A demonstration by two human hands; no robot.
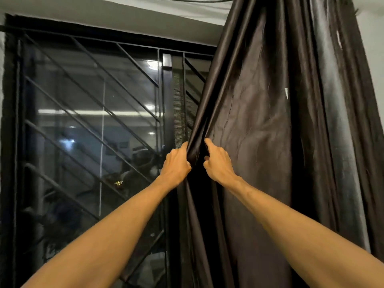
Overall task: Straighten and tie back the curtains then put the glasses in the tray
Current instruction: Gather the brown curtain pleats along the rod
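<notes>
A dark, shiny curtain (270, 121) hangs on the right side of the window and fans out from the top. Its left edge is bunched into folds at mid height. My left hand (176, 163) grips that bunched edge from the left, fingers curled round the folds. My right hand (218, 161) grips the same folds from the right, a hand's width away. Both arms reach up and forward. No glasses or tray are in view.
A window (93, 121) with a black frame and diagonal metal bars fills the left and middle. Its glass reflects room lights. A light wall (124, 15) runs above the window, and a strip of wall shows at the far right.
</notes>
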